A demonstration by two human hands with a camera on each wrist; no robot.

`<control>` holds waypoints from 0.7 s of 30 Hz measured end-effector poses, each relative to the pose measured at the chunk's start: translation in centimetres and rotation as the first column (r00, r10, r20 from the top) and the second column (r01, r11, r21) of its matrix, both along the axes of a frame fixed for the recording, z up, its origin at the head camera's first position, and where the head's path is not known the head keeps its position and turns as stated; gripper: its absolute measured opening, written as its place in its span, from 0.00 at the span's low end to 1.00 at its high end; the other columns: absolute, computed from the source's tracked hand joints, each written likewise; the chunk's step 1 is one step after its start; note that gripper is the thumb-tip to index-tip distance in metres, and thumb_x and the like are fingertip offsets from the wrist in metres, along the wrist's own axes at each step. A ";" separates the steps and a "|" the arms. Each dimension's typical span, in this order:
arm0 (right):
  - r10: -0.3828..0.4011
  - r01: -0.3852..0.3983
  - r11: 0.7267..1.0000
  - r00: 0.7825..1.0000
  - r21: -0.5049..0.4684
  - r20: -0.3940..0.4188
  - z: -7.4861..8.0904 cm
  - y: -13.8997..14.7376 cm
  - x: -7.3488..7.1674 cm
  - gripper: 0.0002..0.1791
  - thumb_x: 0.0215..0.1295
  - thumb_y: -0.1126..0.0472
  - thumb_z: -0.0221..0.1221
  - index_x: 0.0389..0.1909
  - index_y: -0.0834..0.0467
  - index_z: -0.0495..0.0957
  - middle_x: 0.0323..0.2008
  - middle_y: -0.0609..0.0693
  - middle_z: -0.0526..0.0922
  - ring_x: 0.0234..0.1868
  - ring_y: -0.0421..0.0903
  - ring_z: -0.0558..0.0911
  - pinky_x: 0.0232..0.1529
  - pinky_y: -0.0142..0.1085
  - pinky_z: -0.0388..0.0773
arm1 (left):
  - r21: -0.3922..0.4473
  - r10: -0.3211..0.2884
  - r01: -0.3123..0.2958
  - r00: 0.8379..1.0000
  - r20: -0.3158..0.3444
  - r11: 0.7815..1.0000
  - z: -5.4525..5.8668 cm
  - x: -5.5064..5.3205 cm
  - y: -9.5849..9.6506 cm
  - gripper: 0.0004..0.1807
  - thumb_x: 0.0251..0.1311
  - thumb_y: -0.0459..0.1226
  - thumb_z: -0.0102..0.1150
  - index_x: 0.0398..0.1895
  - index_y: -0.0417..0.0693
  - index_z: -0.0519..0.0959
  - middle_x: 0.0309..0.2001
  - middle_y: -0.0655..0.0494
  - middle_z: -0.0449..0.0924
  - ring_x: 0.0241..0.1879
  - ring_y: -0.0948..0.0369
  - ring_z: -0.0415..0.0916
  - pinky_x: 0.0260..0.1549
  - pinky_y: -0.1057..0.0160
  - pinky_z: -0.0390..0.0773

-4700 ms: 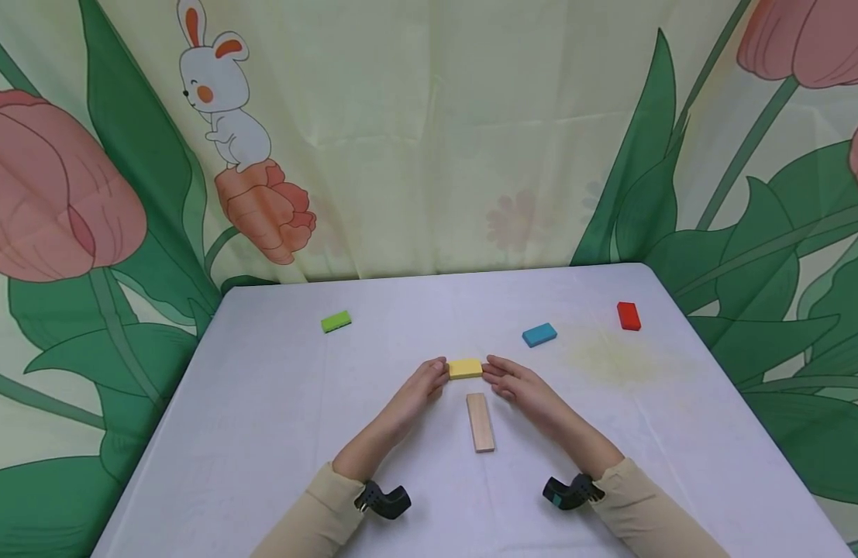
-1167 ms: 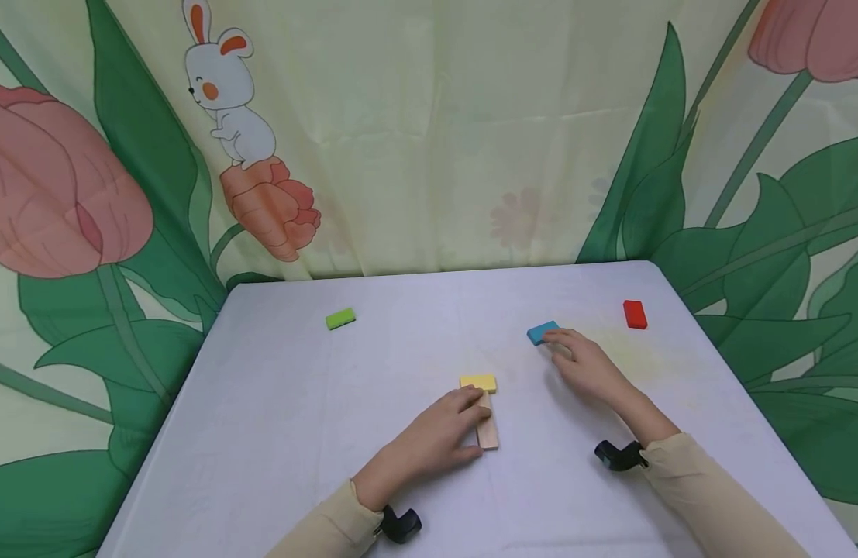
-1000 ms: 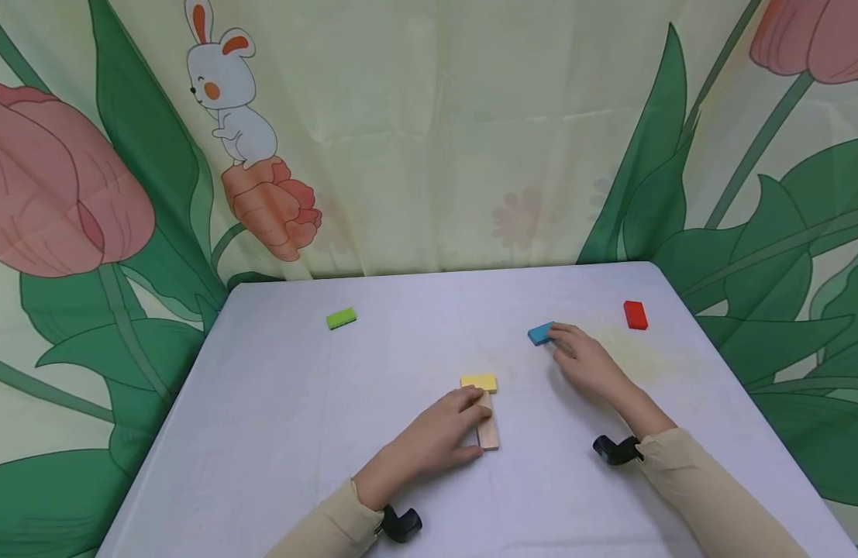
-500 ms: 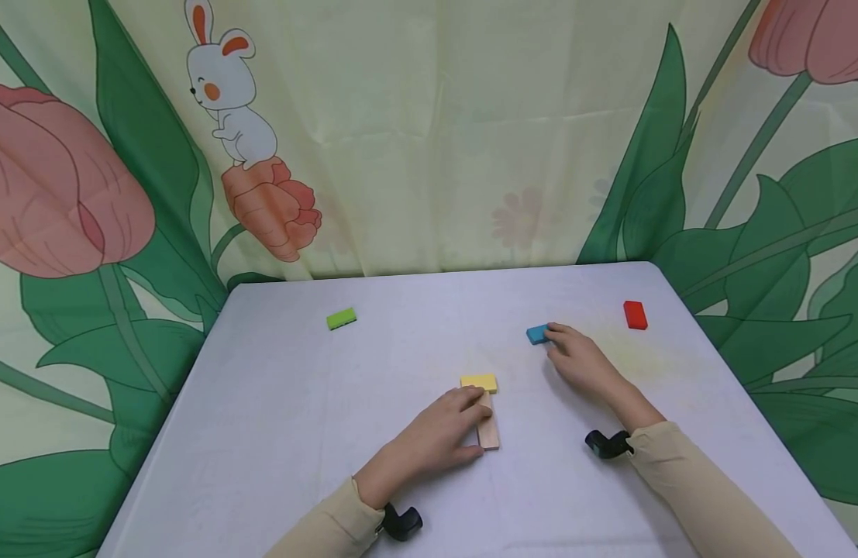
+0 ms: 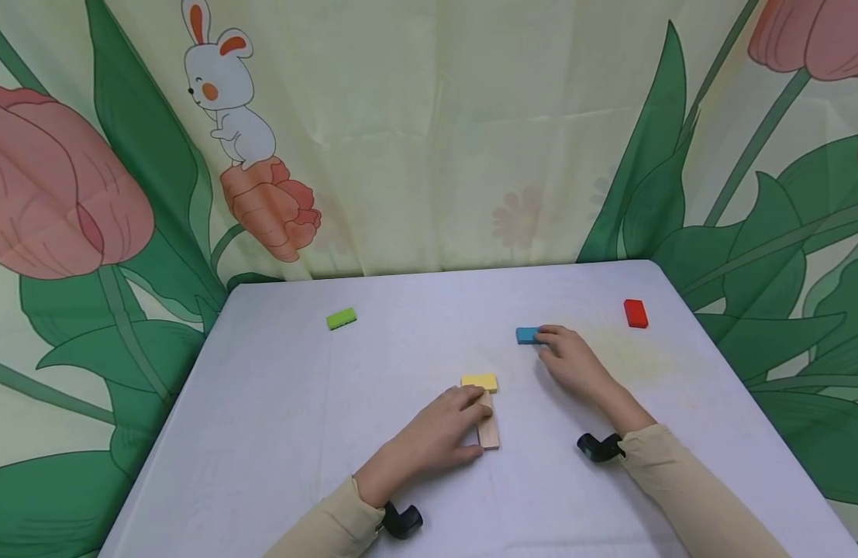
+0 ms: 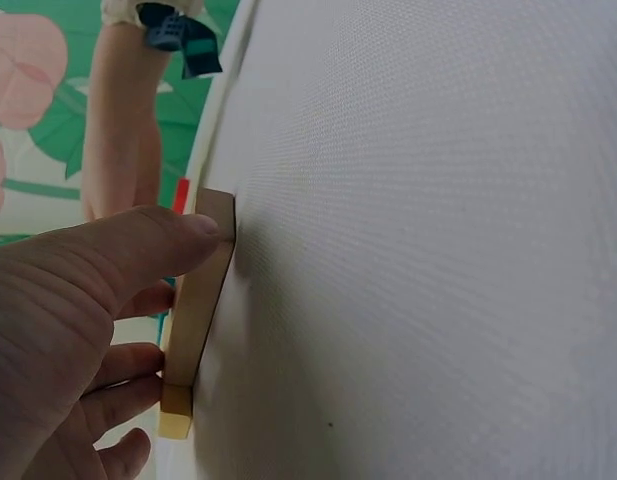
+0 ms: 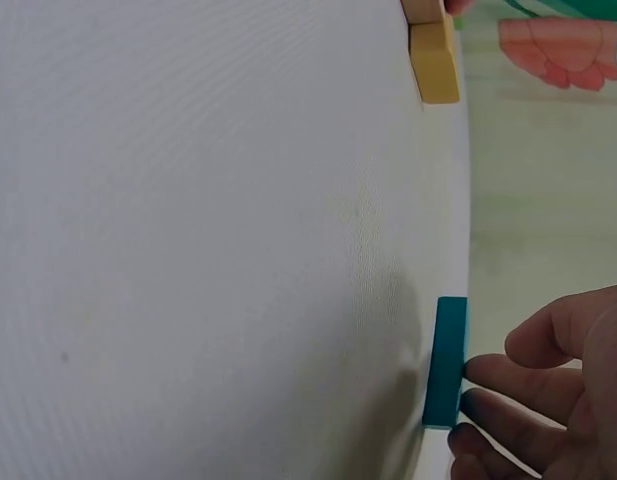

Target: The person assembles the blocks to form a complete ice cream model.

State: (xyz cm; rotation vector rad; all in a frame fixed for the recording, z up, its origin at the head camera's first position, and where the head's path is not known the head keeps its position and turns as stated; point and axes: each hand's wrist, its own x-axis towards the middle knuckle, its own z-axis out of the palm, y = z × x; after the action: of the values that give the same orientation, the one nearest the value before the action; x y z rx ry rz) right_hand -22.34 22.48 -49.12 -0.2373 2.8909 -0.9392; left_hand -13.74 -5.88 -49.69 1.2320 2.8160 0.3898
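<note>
A plain wooden block (image 5: 488, 435) lies lengthwise in front of me, its far end against a crosswise yellow block (image 5: 480, 382). My left hand (image 5: 432, 438) holds the wooden block from its left side. In the left wrist view, the thumb lies at the near end of that wooden block (image 6: 201, 310) and the fingers reach toward its yellow end. Farther right, a blue block (image 5: 526, 335) lies flat, and my right hand (image 5: 575, 364) touches its right end. The right wrist view has extended fingertips against the blue block (image 7: 446, 360), with the thumb apart from it.
A green block (image 5: 341, 318) lies at the far left of the white-covered table (image 5: 261, 434), and a red block (image 5: 635, 314) at the far right. Behind the table hangs a curtain (image 5: 401, 155) printed with flowers and a rabbit.
Earlier, both hands flanked the yellow block, which now meets the wooden block. Lately, my right hand has turned the blue block straighter and shifted it slightly left; my left hand has stayed put.
</note>
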 end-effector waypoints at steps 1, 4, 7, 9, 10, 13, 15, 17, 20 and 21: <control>-0.004 0.004 1.000 1.000 -0.002 0.000 0.0 -0.2 0.0 0.24 0.76 0.62 0.50 0.68 0.69 0.73 0.74 0.65 0.67 0.76 0.67 0.63 0.73 0.64 0.64 | 0.001 -0.001 0.001 1.000 -0.003 1.000 0.0 0.0 0.0 0.29 0.63 0.50 0.70 0.65 0.54 0.77 0.74 0.50 0.68 0.73 0.55 0.66 0.76 0.57 0.65; -0.010 0.010 1.000 1.000 -0.006 -0.002 -0.1 -0.7 0.2 0.24 0.76 0.63 0.51 0.67 0.68 0.74 0.73 0.65 0.68 0.75 0.66 0.63 0.73 0.64 0.65 | -0.001 -0.005 0.005 1.000 -0.006 1.000 0.0 0.0 0.0 0.28 0.64 0.50 0.70 0.65 0.54 0.76 0.73 0.50 0.68 0.74 0.55 0.65 0.77 0.56 0.62; -0.011 0.011 1.000 1.000 -0.008 -0.003 -0.2 -1.1 0.3 0.23 0.76 0.62 0.51 0.67 0.68 0.75 0.73 0.64 0.68 0.75 0.65 0.64 0.73 0.63 0.65 | -0.007 -0.005 0.005 1.000 -0.004 1.000 0.0 -0.1 0.0 0.28 0.64 0.50 0.69 0.65 0.54 0.76 0.74 0.50 0.68 0.74 0.56 0.65 0.78 0.56 0.61; -0.004 0.003 1.000 1.000 -0.005 -0.009 -0.3 -1.4 0.3 0.23 0.76 0.62 0.51 0.67 0.68 0.75 0.73 0.64 0.68 0.75 0.65 0.64 0.73 0.63 0.65 | -0.011 -0.005 0.005 1.000 -0.001 1.000 0.0 -0.1 0.1 0.29 0.64 0.50 0.69 0.66 0.54 0.76 0.74 0.50 0.68 0.75 0.56 0.65 0.78 0.56 0.61; 0.001 -0.001 1.000 1.000 -0.004 -0.011 -0.3 -1.5 0.3 0.23 0.76 0.62 0.51 0.67 0.68 0.75 0.73 0.64 0.69 0.75 0.65 0.64 0.73 0.63 0.65 | -0.013 -0.005 0.005 1.000 0.002 1.000 0.0 -0.1 0.1 0.29 0.64 0.50 0.69 0.66 0.54 0.76 0.74 0.50 0.68 0.75 0.56 0.65 0.78 0.56 0.61; 0.017 -0.017 1.000 1.000 -0.006 -0.023 -0.4 -1.8 0.3 0.23 0.76 0.62 0.50 0.66 0.68 0.75 0.72 0.64 0.69 0.75 0.65 0.65 0.73 0.63 0.64 | -0.017 -0.003 0.003 1.000 0.001 1.000 0.1 -0.1 0.1 0.29 0.64 0.50 0.69 0.66 0.54 0.76 0.73 0.50 0.68 0.74 0.56 0.65 0.78 0.56 0.60; 0.027 -0.027 1.000 0.999 -0.010 -0.030 -0.4 -2.0 0.3 0.23 0.76 0.62 0.50 0.66 0.68 0.76 0.72 0.64 0.70 0.74 0.65 0.66 0.74 0.63 0.64 | -0.019 -0.001 0.001 1.000 0.004 1.000 0.1 0.0 0.1 0.29 0.64 0.50 0.69 0.66 0.54 0.76 0.73 0.51 0.68 0.74 0.56 0.65 0.78 0.56 0.60; 0.033 -0.034 0.999 0.999 -0.012 -0.037 -0.4 -2.2 0.4 0.23 0.76 0.62 0.50 0.66 0.68 0.76 0.71 0.64 0.71 0.74 0.65 0.66 0.73 0.63 0.65 | -0.019 0.001 -0.001 1.000 0.008 1.000 0.1 0.0 0.1 0.29 0.64 0.50 0.69 0.66 0.54 0.76 0.74 0.51 0.68 0.75 0.56 0.64 0.78 0.56 0.59; 0.038 -0.039 0.999 0.998 -0.014 -0.044 -0.4 -2.6 0.5 0.23 0.76 0.63 0.50 0.66 0.68 0.77 0.71 0.64 0.71 0.74 0.65 0.66 0.73 0.63 0.65 | -0.017 0.001 -0.001 1.000 0.008 1.000 0.1 0.0 0.1 0.29 0.64 0.51 0.69 0.66 0.54 0.76 0.74 0.51 0.68 0.75 0.56 0.64 0.79 0.55 0.59; 0.041 -0.042 0.999 0.998 -0.015 -0.046 -0.5 -2.7 0.5 0.23 0.76 0.63 0.50 0.66 0.67 0.77 0.71 0.64 0.71 0.74 0.65 0.67 0.73 0.63 0.65 | -0.016 0.000 0.000 1.000 0.006 1.000 0.1 -0.1 0.1 0.29 0.64 0.50 0.69 0.66 0.54 0.76 0.73 0.50 0.68 0.75 0.56 0.64 0.79 0.55 0.59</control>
State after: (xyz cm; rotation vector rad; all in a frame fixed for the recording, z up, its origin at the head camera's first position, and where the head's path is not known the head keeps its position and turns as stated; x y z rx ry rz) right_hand -21.88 19.82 -49.60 -0.3228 2.9087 -0.9634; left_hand -13.79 -5.79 -49.59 1.2255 2.8079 0.3696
